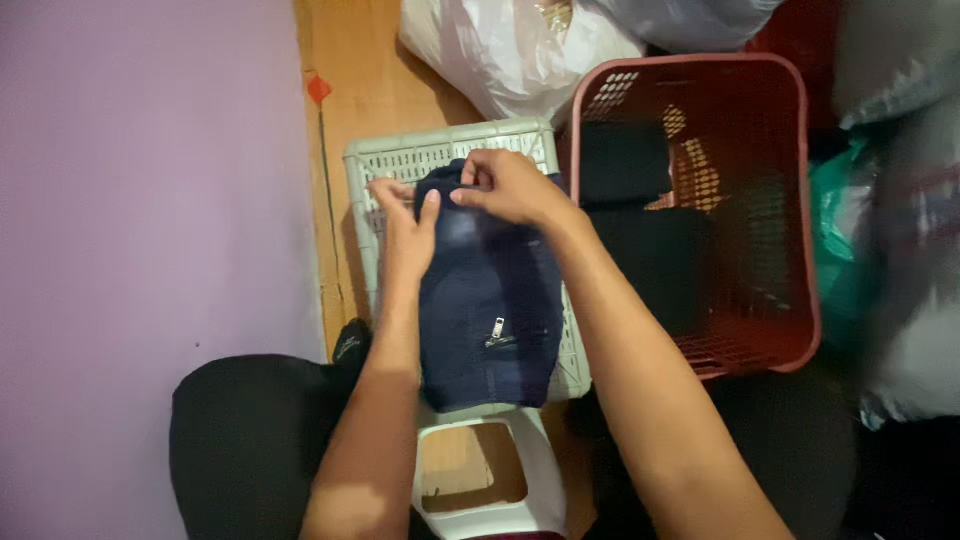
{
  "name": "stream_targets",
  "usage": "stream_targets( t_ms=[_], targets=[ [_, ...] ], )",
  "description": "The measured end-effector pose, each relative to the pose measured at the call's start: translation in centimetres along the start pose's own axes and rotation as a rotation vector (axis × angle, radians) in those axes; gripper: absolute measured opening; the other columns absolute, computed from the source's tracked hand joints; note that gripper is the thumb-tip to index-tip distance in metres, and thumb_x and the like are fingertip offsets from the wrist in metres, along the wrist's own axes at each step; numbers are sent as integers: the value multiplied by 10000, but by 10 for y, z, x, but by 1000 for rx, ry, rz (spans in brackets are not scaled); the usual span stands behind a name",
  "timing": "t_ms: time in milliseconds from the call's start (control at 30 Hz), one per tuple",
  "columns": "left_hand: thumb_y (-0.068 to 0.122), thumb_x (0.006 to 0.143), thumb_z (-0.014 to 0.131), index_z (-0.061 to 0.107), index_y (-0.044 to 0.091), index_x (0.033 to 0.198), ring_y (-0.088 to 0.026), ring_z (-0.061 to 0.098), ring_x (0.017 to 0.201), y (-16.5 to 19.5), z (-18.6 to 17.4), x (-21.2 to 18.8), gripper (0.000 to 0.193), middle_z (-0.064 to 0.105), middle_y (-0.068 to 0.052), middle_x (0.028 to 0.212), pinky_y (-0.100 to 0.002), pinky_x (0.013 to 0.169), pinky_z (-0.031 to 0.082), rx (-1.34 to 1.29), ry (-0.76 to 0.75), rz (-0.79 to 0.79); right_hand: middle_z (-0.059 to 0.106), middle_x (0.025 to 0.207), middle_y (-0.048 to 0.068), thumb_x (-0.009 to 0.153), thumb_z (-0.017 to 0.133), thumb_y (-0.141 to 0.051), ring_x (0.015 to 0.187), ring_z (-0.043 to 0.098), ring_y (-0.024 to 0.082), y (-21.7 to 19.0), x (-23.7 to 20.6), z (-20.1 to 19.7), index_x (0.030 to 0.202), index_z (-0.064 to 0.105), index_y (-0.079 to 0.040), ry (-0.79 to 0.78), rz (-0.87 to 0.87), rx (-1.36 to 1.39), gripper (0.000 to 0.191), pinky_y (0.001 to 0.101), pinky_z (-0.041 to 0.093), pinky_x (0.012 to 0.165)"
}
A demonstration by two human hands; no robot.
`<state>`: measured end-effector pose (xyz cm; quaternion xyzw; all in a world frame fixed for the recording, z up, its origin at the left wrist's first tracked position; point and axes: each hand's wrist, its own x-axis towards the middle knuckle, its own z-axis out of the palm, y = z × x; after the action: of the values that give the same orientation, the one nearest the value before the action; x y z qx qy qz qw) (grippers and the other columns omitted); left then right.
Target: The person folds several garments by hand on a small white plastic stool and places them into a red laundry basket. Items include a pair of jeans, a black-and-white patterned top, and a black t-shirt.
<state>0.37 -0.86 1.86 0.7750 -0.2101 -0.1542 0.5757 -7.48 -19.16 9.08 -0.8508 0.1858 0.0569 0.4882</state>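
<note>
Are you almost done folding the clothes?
Partly. Folded black clothes already lie in the red basket. In hand now: the left hand and right hand press the far edge of dark blue jeans on the white crate. The stuffed white bag behind looks untouched.

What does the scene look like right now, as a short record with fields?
left hand: flat on the jeans' top edge, fingers spread
right hand: pinching the jeans' top edge, grip shut on the cloth
jeans: dark blue, folded, zipper showing, lying on the white crate
white crate: slatted, under the jeans
red basket: right of the crate, dark clothes inside
plastic bag: white, beyond the crate
wall: purple, on the left
floor: wood
</note>
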Motion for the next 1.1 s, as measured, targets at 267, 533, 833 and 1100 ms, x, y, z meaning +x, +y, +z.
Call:
stream_targets(
  t_ms=[267,533,833,1100],
  targets=[
    [298,1024,647,621,18,1109,-159,635,983,-13,-2,-9,294,648,-50,1045,-334,853,508,-125,-148,-40,642,794,86,960,708,-222,744,586,173,-3,1,-1,980,639,-31,-37,-206,7,204,330,487,711],
    [307,1090,610,699,-17,1080,-142,532,867,-22,1,-4,337,626,-93,942,-301,807,467,-280,-344,-282,653,835,115,989,679,-210,790,606,242,-8,3,8,1020,645,-32,59,-166,48,184,354,508,744],
    [190,998,642,578,30,1140,-165,660,888,-2,6,5,223,772,-118,1032,-280,788,499,-194,-266,-304,587,1266,56,871,777,-318,1158,488,291,26,-63,-22,1234,621,-103,425,39,-201,450,490,307,957],
    [183,911,770,682,17,1111,-186,637,1030,-15,12,21,275,535,-107,1167,-288,855,572,-121,-265,-40,621,1092,14,874,806,-394,1150,486,262,59,-74,-37,1086,715,-159,277,240,-392,330,476,303,996]
  ],
)
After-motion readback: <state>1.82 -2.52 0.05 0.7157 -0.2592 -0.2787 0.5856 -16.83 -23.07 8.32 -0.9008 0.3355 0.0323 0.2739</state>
